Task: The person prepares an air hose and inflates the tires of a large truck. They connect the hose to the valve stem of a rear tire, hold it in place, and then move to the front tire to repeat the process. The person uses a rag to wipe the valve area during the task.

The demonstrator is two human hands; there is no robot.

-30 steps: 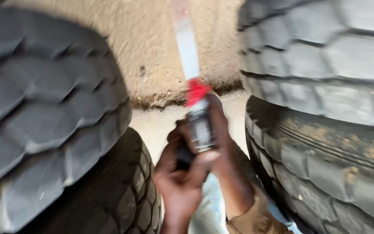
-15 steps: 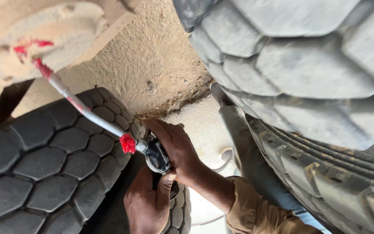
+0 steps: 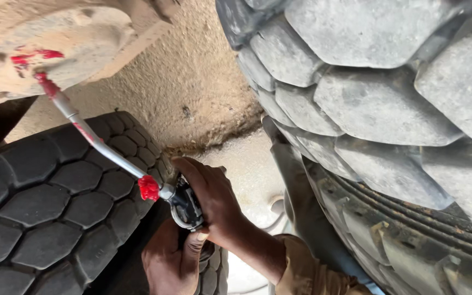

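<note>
Grease gun body largely hidden by clenched right hand and left hand, seemingly | nozzle tube was aimed up-left.

Grease gun between two tyres

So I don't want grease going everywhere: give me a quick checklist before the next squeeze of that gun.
1. Right hand gripping the grease gun head: ok.
2. Left hand supporting the gun from below: ok.
3. Metal tube runs unbent up to the dusty metal part: ok.
4. Red tip seated on a fitting: cannot tell, red grease hides it.
5. Tube joint clean: not ok, a red blob sits there.
6. Tube free of the left tyre: cannot tell.
</note>
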